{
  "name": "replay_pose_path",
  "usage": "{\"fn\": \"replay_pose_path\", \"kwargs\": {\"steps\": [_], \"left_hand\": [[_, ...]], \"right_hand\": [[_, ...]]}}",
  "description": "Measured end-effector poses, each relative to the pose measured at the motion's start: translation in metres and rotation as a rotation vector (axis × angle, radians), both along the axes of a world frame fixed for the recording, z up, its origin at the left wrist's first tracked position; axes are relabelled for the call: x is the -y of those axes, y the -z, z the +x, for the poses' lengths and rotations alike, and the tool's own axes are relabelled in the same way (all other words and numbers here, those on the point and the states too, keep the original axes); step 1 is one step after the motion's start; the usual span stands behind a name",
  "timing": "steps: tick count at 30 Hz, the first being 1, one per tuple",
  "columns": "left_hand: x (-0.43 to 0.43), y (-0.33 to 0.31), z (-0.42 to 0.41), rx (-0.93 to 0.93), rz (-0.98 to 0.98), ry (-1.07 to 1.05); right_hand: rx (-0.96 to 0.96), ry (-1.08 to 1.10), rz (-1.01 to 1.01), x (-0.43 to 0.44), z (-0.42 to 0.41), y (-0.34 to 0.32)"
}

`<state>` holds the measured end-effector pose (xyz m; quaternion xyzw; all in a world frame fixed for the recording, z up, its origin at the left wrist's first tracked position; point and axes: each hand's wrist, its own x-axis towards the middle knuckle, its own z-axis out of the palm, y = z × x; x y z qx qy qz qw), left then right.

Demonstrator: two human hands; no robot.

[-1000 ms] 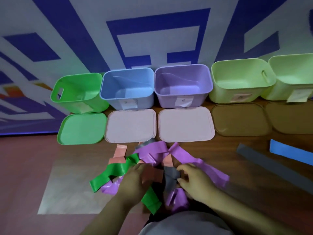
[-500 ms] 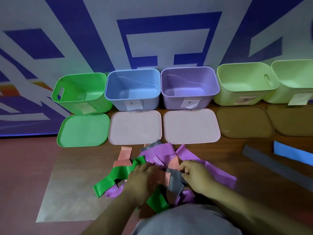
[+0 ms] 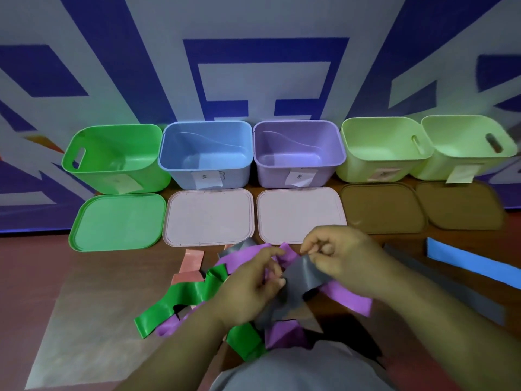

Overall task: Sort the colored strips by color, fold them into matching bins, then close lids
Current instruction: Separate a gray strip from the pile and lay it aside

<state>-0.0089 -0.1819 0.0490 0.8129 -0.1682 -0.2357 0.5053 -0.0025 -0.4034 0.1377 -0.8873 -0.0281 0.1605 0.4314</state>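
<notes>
Blue-and-white patterned wall is standing behind a brown worktop (image 3: 33, 277) in the head view, and five open bins are sitting in a row against it.

Right hand (image 3: 338, 263) is pinching the top edge of a grey strip (image 3: 301, 277) between thumb and fingers. Left hand (image 3: 248, 289), fingers curled, is gripping the same strip at its left edge. The strip is hanging lifted just above the tangled pile, near the front of the worktop.

Risks, judged:
- **Snagging:** the strip's lower end is disappearing among purple strips (image 3: 349, 300), close to a green strip (image 3: 180, 300). Pulling it free could be dragging those along or flicking them off the front edge.
- **Wrong bin:** no grey bin is showing, only a green bin (image 3: 93, 176), a blue bin (image 3: 183, 176), a purple bin (image 3: 270, 176) and two pale green bins (image 3: 380, 170). Their labels are too small to read, so a misplaced strip is looking possible.

Around:
- Pink strips (image 3: 191, 259) are lying left of the pile.
- A second grey strip (image 3: 451, 292) and a blue strip (image 3: 473, 263) are lying well apart to the right.
- Lids (image 3: 210, 215) are lying flat in front of each bin, between pile and bins, so every reach is having to pass over them.
</notes>
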Motion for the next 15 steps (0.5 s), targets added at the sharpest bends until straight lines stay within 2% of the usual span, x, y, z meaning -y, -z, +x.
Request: {"fn": "replay_pose_path", "kwargs": {"steps": [6,15], "left_hand": [[0.029,-0.018,-0.002,-0.193,-0.214,0.046],[0.085,-0.016,0.002,-0.265,-0.193,0.168]], "right_hand": [[0.055,0.117,-0.002,0.041,-0.004,-0.02],[0.067,0.276,-0.02,0.123,-0.023,-0.026]]}}
